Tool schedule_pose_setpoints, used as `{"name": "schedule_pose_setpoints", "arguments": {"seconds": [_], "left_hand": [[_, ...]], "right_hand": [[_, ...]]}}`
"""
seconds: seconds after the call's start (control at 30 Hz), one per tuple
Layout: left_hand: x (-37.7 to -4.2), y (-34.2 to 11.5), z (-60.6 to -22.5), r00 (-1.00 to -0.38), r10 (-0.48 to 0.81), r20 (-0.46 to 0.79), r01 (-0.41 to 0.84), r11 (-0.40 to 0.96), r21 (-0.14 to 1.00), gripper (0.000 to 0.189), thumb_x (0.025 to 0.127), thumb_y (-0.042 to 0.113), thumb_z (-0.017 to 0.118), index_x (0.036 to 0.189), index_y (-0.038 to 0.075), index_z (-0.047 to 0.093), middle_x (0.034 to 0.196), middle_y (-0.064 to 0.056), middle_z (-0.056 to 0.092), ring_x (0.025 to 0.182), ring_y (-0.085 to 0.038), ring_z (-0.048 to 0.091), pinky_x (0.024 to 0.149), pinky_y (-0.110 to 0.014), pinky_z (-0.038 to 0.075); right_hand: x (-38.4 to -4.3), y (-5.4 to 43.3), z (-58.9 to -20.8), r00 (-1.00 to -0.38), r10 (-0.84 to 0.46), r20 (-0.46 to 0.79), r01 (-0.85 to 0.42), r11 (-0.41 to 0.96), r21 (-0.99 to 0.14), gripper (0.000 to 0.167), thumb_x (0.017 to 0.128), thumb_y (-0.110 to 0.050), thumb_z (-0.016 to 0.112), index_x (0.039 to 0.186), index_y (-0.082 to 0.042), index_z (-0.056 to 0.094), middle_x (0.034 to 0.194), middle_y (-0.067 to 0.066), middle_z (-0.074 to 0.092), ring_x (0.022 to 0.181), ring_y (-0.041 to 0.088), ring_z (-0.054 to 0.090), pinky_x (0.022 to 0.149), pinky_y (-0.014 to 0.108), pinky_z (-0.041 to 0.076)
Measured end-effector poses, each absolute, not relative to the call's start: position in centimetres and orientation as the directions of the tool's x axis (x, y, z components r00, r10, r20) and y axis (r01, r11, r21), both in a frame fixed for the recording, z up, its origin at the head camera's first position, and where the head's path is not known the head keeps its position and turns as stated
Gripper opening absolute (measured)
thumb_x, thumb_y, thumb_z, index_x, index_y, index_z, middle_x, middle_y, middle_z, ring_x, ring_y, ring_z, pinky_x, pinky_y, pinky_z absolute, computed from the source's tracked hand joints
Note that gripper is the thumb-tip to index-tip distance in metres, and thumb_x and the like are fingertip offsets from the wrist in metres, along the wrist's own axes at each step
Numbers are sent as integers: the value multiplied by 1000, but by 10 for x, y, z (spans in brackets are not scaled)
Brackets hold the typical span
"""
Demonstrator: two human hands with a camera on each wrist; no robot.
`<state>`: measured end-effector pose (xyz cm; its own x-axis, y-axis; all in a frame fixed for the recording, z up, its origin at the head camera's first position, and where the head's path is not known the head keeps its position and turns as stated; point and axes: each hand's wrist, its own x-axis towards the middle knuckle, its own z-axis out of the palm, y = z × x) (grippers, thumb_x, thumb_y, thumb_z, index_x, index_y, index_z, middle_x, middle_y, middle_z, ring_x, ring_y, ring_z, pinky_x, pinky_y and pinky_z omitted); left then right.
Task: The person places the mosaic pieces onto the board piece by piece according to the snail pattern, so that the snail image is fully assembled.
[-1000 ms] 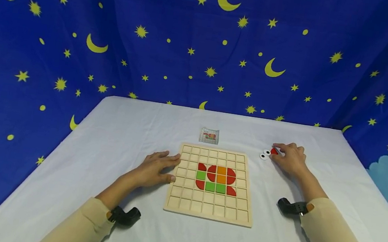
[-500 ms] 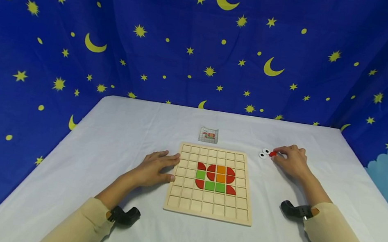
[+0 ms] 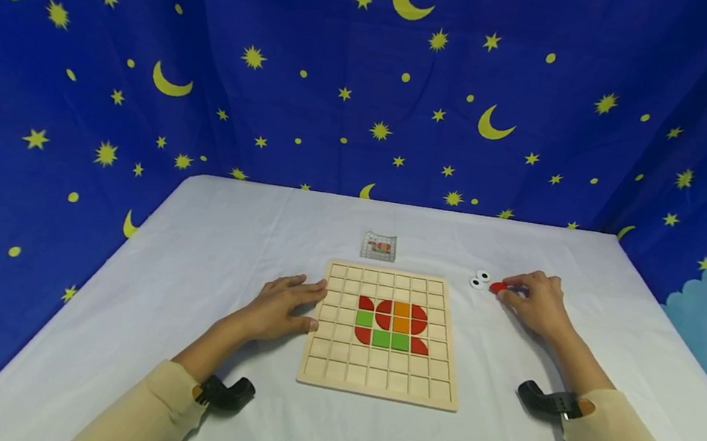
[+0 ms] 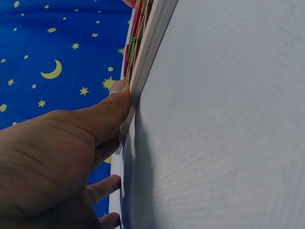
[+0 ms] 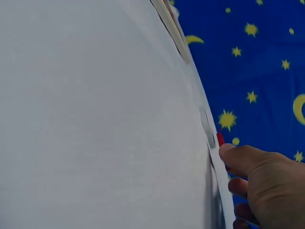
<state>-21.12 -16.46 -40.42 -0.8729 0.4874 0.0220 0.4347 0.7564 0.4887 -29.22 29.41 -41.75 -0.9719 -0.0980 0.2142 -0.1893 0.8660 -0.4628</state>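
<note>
A square wooden grid board (image 3: pixel 378 382) lies on the white table, with red, orange and green pieces (image 3: pixel 391 324) set in its middle cells. My left hand (image 3: pixel 280 308) rests at the board's left edge, fingers spread. In the left wrist view its thumb (image 4: pixel 119 88) touches the rim. To the right of the board, my right hand (image 3: pixel 539 301) pinches a small red piece (image 3: pixel 497 288) between thumb and fingertips. That red piece (image 5: pixel 220 139) pokes out past the thumb in the right wrist view. Just left of it lie two white eye pieces (image 3: pixel 479 280) with black dots.
Behind the board is a small picture card (image 3: pixel 379 247) showing a coloured figure on a grid. A blue curtain (image 3: pixel 322 58) with yellow moons and stars hangs around the table (image 3: pixel 245 220). Each wrist carries a black camera mount (image 3: pixel 227 393).
My right hand has drawn back slightly right and toward me with the red piece, away from the eye pieces. The left hand stays at the board's edge.
</note>
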Motion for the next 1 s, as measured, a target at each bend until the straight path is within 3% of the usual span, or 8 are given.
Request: {"name": "schedule_pose_setpoints", "arguments": {"seconds": [0.47, 1.0], "left_hand": [[-211, -165, -404, -877, 480, 16, 424, 759, 494, 63, 88, 34, 65, 142, 11, 43, 152, -3, 36, 143, -38, 23, 111, -63, 15], [-211, -165, -405, -875, 483, 19, 428, 756, 495, 62, 88, 35, 65, 141, 11, 43, 152, -3, 36, 143, -39, 23, 111, -63, 15]], "right_hand": [[-247, 221, -406, -908, -262, 327, -406, 743, -532, 23, 81, -14, 73, 103, -7, 72, 100, 13, 65, 97, 27, 43, 80, 38, 34], [-236, 124, -405, -882, -370, 293, -472, 674, -569, 22, 82, -21, 73, 101, -12, 73, 96, 5, 63, 91, 20, 42, 76, 31, 36]]}}
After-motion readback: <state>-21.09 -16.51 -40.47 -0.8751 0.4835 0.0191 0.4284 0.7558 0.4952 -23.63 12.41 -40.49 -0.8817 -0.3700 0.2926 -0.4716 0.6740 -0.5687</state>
